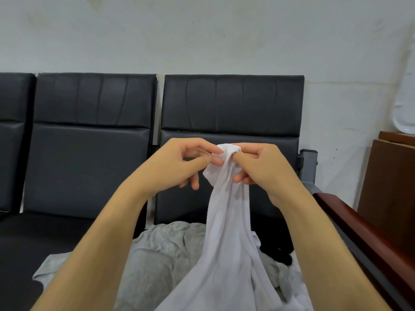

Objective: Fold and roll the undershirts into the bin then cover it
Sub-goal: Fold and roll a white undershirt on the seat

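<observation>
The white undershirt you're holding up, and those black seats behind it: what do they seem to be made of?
White undershirt: thin, soft knit, probably cotton; it drapes limply and bunches where it is pinched. Black seats: smooth padded leather or vinyl, I can't tell which; faint sheen, stitched panels, creases.

The left seat (33,239) lies open to a reach. The right seat's front is heaped with a grey undershirt (161,250) (a black garment (278,252) beside it), and a wooden armrest (359,230) bounds its right edge.

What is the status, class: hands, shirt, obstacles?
Left hand and right hand both pinch white shirt at top, lifted. Grey shirt crumpled on seat beneath. No bin in view.
</observation>
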A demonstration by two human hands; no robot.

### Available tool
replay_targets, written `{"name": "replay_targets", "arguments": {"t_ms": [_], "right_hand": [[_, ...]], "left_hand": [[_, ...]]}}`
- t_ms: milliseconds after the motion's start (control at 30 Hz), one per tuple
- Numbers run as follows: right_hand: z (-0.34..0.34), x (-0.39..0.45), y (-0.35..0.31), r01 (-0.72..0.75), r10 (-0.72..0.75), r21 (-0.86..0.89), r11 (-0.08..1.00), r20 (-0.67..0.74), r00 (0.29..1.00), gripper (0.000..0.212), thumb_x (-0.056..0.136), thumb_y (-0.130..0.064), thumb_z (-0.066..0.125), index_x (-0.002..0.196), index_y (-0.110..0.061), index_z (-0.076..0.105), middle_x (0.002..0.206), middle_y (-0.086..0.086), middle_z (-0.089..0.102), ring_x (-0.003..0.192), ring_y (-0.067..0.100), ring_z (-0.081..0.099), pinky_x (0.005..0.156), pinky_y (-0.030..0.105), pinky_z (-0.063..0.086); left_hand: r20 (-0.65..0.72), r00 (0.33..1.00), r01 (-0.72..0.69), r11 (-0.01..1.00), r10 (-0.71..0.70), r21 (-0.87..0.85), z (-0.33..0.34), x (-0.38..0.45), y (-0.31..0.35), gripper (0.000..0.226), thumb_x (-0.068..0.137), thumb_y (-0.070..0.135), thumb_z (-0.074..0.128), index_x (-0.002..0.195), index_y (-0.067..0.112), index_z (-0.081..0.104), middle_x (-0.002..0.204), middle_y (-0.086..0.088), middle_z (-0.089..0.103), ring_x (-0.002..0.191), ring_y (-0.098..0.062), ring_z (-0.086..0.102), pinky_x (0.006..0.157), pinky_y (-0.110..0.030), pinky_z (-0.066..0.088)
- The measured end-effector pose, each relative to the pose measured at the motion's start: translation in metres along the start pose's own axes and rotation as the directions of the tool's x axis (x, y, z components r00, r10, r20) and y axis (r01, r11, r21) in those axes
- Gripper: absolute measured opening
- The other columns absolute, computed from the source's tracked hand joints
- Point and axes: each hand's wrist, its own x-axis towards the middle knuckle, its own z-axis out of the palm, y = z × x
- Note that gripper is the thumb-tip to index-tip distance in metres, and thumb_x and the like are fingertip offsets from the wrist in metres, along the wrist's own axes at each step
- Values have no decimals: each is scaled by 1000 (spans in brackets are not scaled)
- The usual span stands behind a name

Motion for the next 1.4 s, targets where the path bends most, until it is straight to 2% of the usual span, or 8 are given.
{"name": "replay_targets", "arguments": {"t_ms": [100, 233, 400, 600, 733, 1067, 1233, 1400], "right_hand": [[-3, -3, -4, -15, 11, 54, 998, 71, 997, 17, 100, -28, 64, 110, -35, 76, 84, -9, 78, 57, 8, 68, 61, 21, 56], [-7, -7, -8, -24, 7, 126, 992, 136, 991, 22, 101, -23, 61, 111, -32, 78, 87, -5, 78, 58, 7, 64, 62, 23, 53], [-12, -12, -17, -57, 27, 190, 980, 156, 987, 25, 100, -19, 58, 113, -26, 79, 84, -5, 77, 57, 6, 62, 56, 18, 50], [-24, -19, -24, -65, 54, 71, 995, 145, 988, 23, 103, -28, 60, 116, -37, 76, 99, -8, 79, 73, 11, 75, 60, 18, 54], [-29, -22, -32, -46, 50, -67, 997, 59, 997, 26, 103, -35, 60, 127, -38, 71, 107, -13, 73, 78, 10, 68, 56, 14, 50], [-31, -29, -44, 3, -1, -44, 999, 55, 998, 28, 104, -27, 59, 129, -30, 71, 92, -7, 72, 55, 2, 59, 53, 13, 47], [-37, -31, -45, -14, 7, 97, 995, 80, 997, 25, 103, -27, 61, 124, -28, 74, 81, -10, 71, 56, 5, 57, 53, 16, 47], [-43, -29, -44, -39, 29, 161, 986, 62, 998, 26, 103, -25, 61, 126, -25, 73, 91, -4, 71, 54, 5, 55, 51, 16, 46]], "left_hand": [[-93, 991, 95, 995, -91, 33, 4, 2, -10, 33, 94, 37, 73, 124, 35, 58, 113, 17, 72, 59, -13, 67, 51, -23, 45], [-4, 994, 113, 992, -113, 57, 14, 0, -15, 39, 95, 46, 70, 131, 39, 56, 116, 18, 69, 66, -14, 72, 54, -25, 50], [103, 988, 110, 994, -112, 30, 14, -7, -20, 15, 101, 38, 65, 113, 33, 72, 83, 18, 73, 55, -11, 60, 57, -27, 48], [78, 991, 111, 994, -110, -9, 1, -16, -19, 18, 102, 39, 63, 116, 35, 73, 89, 7, 77, 57, -12, 59, 55, -24, 45], [53, 995, 82, 995, -79, -52, -10, -20, -16, 20, 101, 40, 64, 118, 36, 72, 97, -9, 76, 57, -13, 54, 54, -24, 45], [325, 932, 171, 985, -158, -10, 9, -36, -19, 36, 97, 38, 71, 132, 37, 62, 125, 16, 70, 71, -16, 66, 62, -28, 54], [400, 892, 191, 978, -209, 84, 21, -42, -27, 25, 98, 30, 71, 123, 31, 69, 119, 18, 73, 69, -14, 65, 62, -27, 54], [388, 893, 218, 973, -229, 73, 28, -46, -33, 16, 101, 33, 67, 108, 23, 77, 101, 15, 76, 69, -15, 65, 60, -24, 51]]}}
